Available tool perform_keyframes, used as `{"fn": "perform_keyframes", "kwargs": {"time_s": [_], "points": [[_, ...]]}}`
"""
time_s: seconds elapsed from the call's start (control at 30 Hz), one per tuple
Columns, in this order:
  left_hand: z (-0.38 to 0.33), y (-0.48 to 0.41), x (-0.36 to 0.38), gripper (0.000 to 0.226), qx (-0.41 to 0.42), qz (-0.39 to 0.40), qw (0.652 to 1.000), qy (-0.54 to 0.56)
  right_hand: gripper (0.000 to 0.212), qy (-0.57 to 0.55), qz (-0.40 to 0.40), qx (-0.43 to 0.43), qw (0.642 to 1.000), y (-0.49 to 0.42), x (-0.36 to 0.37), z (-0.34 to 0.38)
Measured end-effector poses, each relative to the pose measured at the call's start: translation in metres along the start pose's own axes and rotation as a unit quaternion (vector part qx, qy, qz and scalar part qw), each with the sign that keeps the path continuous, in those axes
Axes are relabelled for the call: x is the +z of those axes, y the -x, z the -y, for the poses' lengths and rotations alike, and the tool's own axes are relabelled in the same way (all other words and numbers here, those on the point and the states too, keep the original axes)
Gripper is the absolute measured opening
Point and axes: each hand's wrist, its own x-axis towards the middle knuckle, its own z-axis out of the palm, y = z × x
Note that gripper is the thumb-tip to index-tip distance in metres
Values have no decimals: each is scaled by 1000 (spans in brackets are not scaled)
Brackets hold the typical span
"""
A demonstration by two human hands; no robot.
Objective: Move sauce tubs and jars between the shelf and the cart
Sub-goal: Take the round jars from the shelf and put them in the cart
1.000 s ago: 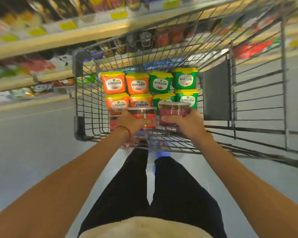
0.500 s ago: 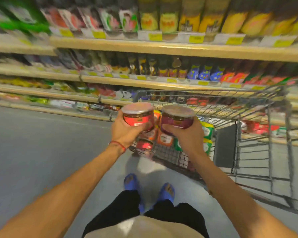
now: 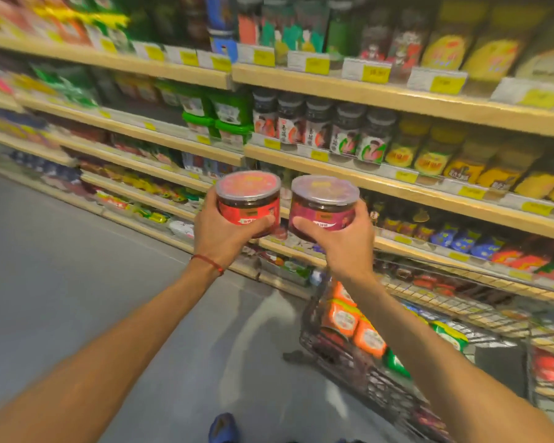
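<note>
Stocked shelves (image 3: 397, 94) fill the upper frame. The wire cart (image 3: 359, 362) sits at lower right with orange tubs (image 3: 341, 318) stacked inside. At centre, in front of the shelves, the left hand (image 3: 218, 238) grips a red jar (image 3: 248, 199), fingers curled round its side. The right hand (image 3: 343, 244) grips a purple jar (image 3: 323, 203) likewise, just beside it. A red cord (image 3: 207, 260) circles the left wrist.
</note>
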Motion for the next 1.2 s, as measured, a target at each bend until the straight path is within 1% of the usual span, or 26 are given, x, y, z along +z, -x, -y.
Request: {"fn": "perform_keyframes", "kwargs": {"time_s": [0.1, 0.27, 0.4, 0.5, 0.63, 0.8, 0.97, 1.07, 1.2], "points": [[8, -34, -54, 108, 8, -20, 1000, 7, 101, -13, -8, -34, 999, -4, 61, 26], [17, -90, -140, 105, 32, -32, 999, 13, 87, -25, -22, -72, 997, -11, 158, 69], [22, -135, -194, 108, 41, -47, 997, 40, 84, -41, -18, -106, 993, -23, 216, 99], [25, -168, -219, 101, 48, -44, 996, 53, 82, -41, -11, -120, 992, -36, 249, 114], [27, -218, -233, 105, 65, -41, 995, 70, 86, -28, -14, -147, 989, -65, 286, 129], [28, -295, -233, 104, 94, -40, 992, 77, 88, -29, -34, -173, 984, -122, 326, 139], [38, -379, -222, 102, 87, -31, 992, 85, 96, -4, -62, -166, 984, -190, 363, 138], [39, -425, -218, 98, 101, -22, 992, 72, 89, 9, -68, -167, 983, -228, 383, 141], [43, -476, -212, 100, 103, -1, 990, 97, 94, 46, -89, -164, 981, -270, 406, 145]]}}
